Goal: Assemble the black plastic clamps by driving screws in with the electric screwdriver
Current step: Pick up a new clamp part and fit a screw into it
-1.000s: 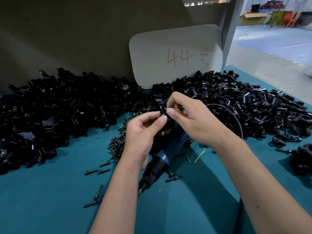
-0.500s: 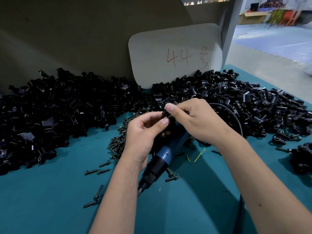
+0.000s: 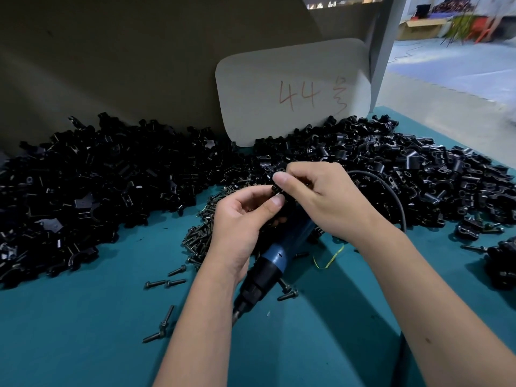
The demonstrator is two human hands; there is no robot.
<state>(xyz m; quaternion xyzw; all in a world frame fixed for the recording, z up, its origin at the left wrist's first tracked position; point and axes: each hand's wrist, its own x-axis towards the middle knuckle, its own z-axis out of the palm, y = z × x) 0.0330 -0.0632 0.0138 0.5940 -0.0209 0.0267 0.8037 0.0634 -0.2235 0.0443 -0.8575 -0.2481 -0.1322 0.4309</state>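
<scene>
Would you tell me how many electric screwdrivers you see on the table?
1. The screwdriver lies on the teal table, under both hands, its tip pointing toward the viewer. Others could be hidden under the clamp piles.

2 hands [image 3: 245, 219], 1 electric screwdriver [image 3: 272, 261], 1 card [image 3: 293, 90] marked 44, 2 heaps of black clamps [image 3: 97, 191], screws [image 3: 164, 283] beyond counting.
</scene>
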